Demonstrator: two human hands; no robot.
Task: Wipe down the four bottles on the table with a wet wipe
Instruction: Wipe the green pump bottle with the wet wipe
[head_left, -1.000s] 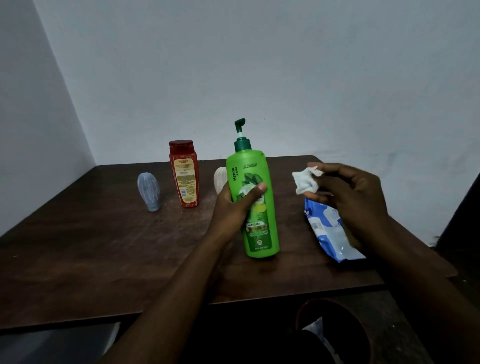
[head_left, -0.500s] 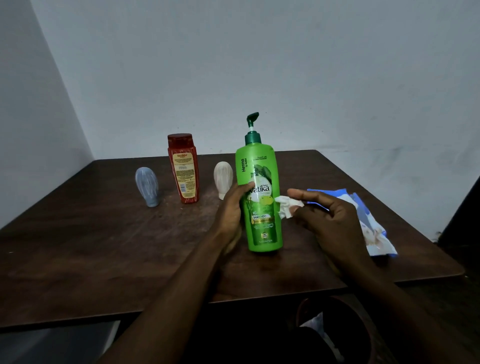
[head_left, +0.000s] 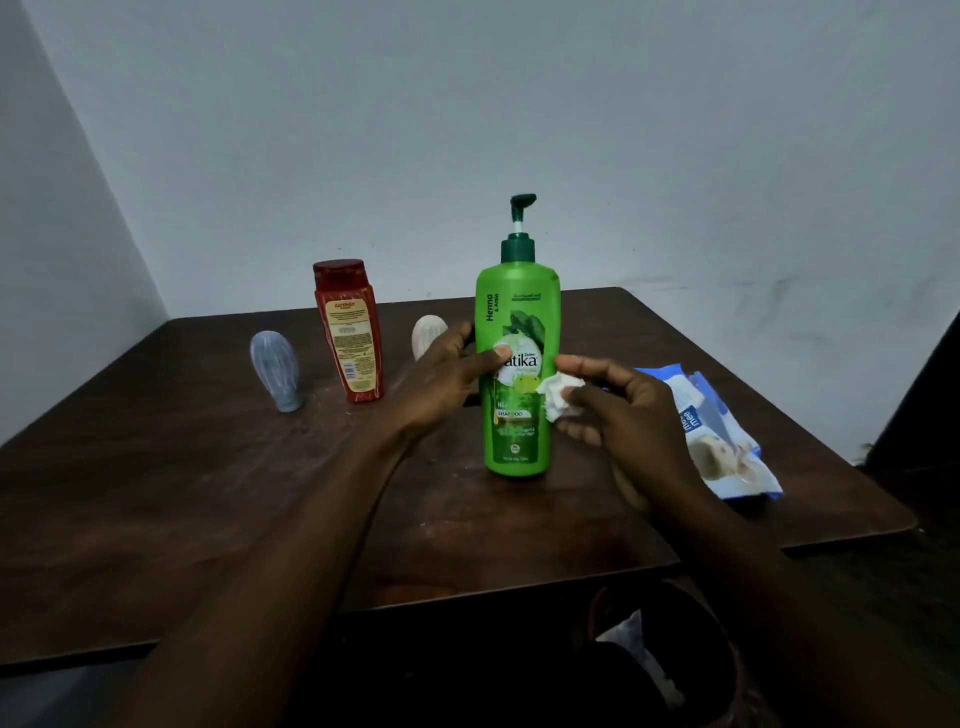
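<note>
Wipe (head_left: 558, 396) now pressed against green "Henna" shampoo bottle (head_left: 518, 364), left hand (head_left: 441, 379) steadying

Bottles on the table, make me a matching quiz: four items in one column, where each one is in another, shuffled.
Items:
1. green pump bottle
2. red bottle
3. wet wipe
4. wipes packet

Places:
A. lying flat at the table's right side
B. bunched in the right hand
C. held upright by the left hand
D. standing untouched at the back left

Pairs: 1-C, 2-D, 3-B, 4-A
</note>
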